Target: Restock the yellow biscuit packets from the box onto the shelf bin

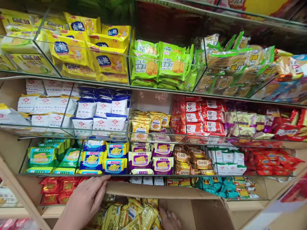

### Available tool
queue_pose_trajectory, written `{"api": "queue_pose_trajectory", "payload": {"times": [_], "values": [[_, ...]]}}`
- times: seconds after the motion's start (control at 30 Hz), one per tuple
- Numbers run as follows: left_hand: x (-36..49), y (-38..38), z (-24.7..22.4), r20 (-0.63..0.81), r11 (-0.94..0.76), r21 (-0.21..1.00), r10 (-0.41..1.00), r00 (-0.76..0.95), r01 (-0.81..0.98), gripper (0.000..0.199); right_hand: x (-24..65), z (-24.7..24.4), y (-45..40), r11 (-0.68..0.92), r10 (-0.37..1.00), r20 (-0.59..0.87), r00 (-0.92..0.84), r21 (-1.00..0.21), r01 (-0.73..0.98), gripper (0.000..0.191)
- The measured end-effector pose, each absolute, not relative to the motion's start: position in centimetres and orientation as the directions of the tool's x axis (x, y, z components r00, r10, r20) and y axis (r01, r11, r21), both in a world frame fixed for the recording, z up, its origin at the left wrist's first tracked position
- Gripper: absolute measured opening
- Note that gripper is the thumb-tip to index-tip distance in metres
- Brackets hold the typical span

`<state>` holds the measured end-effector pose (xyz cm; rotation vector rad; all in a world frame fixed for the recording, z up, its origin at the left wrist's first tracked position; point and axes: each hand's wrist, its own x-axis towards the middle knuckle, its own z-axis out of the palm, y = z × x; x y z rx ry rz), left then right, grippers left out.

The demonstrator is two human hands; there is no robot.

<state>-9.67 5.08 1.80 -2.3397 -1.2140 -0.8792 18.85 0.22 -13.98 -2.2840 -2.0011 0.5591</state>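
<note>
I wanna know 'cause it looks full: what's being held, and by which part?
The left hand holds the open brown cardboard box by its top left edge. Whether the right hand, beside shiny yellow packets, holds anything can't be told.

Bare left hand (87, 197), bare right hand (169, 219)

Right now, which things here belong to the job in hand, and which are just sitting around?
In hand:
- cardboard box, left hand at its edge
- yellow packets inside it, right hand beside them

Just around, on the shelves:
- green biscuit packets
- purple-and-white biscuit packets
- blue-and-yellow biscuit packets
</note>
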Motion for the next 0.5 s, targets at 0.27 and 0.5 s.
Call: {"api": "queue_pose_trajectory", "payload": {"times": [0.27, 0.5], "values": [[-9.8, 5.4, 1.9, 0.638, -0.557, 0.093, 0.67, 0.381, 0.825, 0.022, 21.3, -10.0, -1.0, -0.041, 0.999, -0.016, 0.039, -0.565, 0.824, 0.027], [-3.7, 0.1, 3.6, 0.516, -0.537, 0.698, 0.836, 0.188, 0.473, 0.026, 22.2, -0.6, -5.3, 0.122, 0.978, 0.194, 0.078, -0.834, 0.538, 0.03]]}}
